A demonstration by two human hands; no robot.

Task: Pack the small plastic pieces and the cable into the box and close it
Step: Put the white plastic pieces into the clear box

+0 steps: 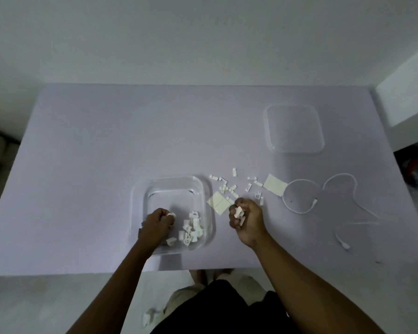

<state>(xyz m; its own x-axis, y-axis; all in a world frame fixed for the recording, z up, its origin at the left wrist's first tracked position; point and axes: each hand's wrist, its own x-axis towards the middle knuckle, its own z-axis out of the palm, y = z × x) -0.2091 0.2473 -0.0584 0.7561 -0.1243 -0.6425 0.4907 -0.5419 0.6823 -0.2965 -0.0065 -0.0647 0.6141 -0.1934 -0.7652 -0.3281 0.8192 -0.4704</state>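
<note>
A clear plastic box (pixel 171 183) stands open near the table's front edge, with several small white plastic pieces (pixel 191 229) heaped in its right half. My left hand (pixel 158 222) is over the box's left side, fingers curled round a white piece. Just right of the box, my right hand (pixel 245 216) grips a small bunch of white pieces. More loose white pieces (pixel 229 186) lie scattered behind it. A white cable (pixel 299 196) lies in loops further right. The clear lid (pixel 295 128) rests flat at the back right.
Two pale square sheets lie among the pieces, one (pixel 219 202) beside the box and one (pixel 274 184) near the cable. The table (pixel 106 141) has a light lilac top. A few white pieces (pixel 151 315) lie on the floor by my legs.
</note>
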